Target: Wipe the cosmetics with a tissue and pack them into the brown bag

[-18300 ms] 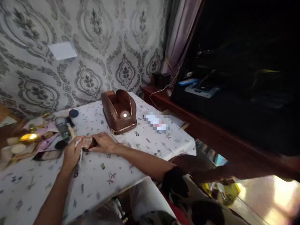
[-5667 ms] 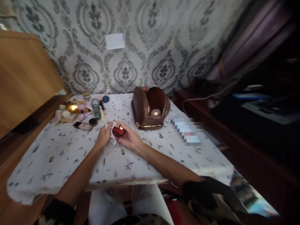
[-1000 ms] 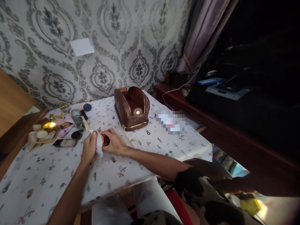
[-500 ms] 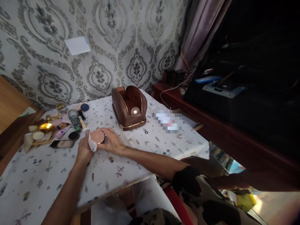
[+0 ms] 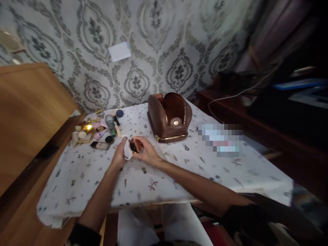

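Observation:
My right hand (image 5: 149,153) grips a round compact (image 5: 135,146) with a rose-gold edge, its dark shiny face toward me. In my left hand (image 5: 119,155) is a white cloth (image 5: 127,150), bunched close against the compact's left side. Whether the cloth is touching it I cannot tell. Just left of my hands lie a flat rectangular case (image 5: 100,145), a small round black lid (image 5: 109,139) and a makeup brush (image 5: 117,130). Beyond my right hand stands a brown cosmetic bag (image 5: 169,134), unzipped, its mouth gaping upward.
Several cosmetics, among them a shiny gold item (image 5: 87,127) and a round dark blue item (image 5: 119,113), crowd the table's far left. A pixelated object (image 5: 219,139) lies at the right. A wooden panel (image 5: 28,116) rises at left; a cable (image 5: 238,97) hangs over the dark red furniture.
The compact has turned from its plain rose-gold face to a dark reflective one. My view has swung left, so everything appears further right. Both hands keep their hold.

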The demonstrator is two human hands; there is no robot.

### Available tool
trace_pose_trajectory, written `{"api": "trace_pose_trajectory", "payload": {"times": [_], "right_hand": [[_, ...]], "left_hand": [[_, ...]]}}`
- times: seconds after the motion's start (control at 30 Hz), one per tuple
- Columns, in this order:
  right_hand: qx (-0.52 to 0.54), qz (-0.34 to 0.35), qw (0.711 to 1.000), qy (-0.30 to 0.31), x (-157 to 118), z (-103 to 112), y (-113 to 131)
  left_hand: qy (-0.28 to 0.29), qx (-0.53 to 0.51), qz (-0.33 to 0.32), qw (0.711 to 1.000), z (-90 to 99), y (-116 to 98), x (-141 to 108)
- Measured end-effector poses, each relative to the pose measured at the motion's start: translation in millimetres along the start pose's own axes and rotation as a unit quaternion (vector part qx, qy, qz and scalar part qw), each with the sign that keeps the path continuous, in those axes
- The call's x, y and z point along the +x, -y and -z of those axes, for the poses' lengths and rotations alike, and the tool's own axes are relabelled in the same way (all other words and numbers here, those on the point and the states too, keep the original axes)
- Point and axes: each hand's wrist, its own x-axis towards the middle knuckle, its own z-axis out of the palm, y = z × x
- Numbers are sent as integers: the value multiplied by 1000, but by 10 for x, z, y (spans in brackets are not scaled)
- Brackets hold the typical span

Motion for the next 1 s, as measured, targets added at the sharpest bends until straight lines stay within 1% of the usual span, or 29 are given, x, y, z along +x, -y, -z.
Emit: {"api": "trace_pose_trajectory", "payload": {"times": [0.1, 0.17, 0.23, 0.37, 0.5, 0.53, 0.57, 0.6, 0.63, 0.7, 0.73, 0.77, 0.8, 0.83, 0.93, 1.0], "right_hand": [[52, -7, 999, 8, 8, 5, -9], [90, -22, 996, 18, 14, 3, 3], [116, -36, 992, 22, 18, -1, 36], [151, -53, 987, 25, 19, -13, 122], [150, -56, 987, 26, 10, -25, 133], [149, -57, 987, 25, 9, -27, 121], [148, -58, 987, 24, 9, -27, 106], [149, -60, 987, 21, 10, -27, 91], [149, -64, 987, 17, 13, -25, 79], [152, -72, 986, 4, 21, -23, 63], [155, -75, 985, -4, 27, -22, 60], [158, -77, 984, -13, 32, -21, 62], [159, -77, 984, -23, 37, -19, 67], [157, -77, 984, -32, 42, -16, 77], [144, -73, 985, -58, 59, 24, 146], [143, -66, 985, -74, 81, 101, 234]], "left_hand": [[27, 7, 44, 999, -1, -46, -29], [34, 20, 48, 998, 11, -57, -45], [34, 45, 25, 998, 21, -43, -56], [19, 96, -48, 994, 14, 11, -68], [-29, 145, -130, 980, 62, -12, -76], [-49, 163, -154, 973, 95, -28, -74], [-70, 197, -184, 960, 135, -43, -69], [-90, 251, -217, 939, 179, -52, -62], [-100, 326, -245, 908, 221, -55, -53], [-84, 482, -272, 828, 289, -39, -34], [-65, 537, -269, 797, 310, -23, -25], [-45, 566, -260, 781, 323, -6, -20], [-32, 577, -258, 774, 328, 8, -18], [-32, 573, -267, 774, 329, 17, -19], [-75, 525, -328, 782, 324, -9, -46], [-104, 489, -357, 789, 309, -68, -74]]}}
